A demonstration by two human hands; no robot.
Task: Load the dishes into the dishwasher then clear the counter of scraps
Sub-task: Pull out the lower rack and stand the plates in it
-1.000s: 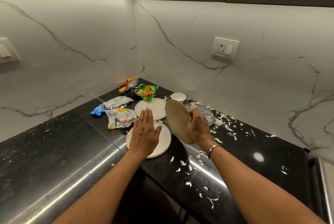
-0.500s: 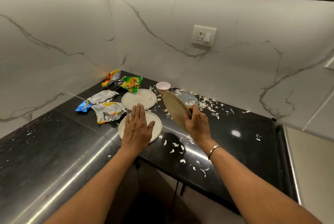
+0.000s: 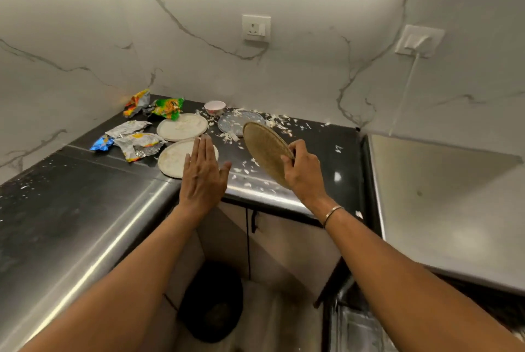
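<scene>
The right hand grips the near rim of a brown plate with curled fingers and holds it above the worktop. The plate is tipped up on edge, its long line running from far left to near right and its broad face turned leftward. The left hand is flat, fingers straight and together, over the nearer cream plate. White scraps lie scattered around.

On the counter, wrappers lie left of two plates; a bowl sits behind.
</scene>
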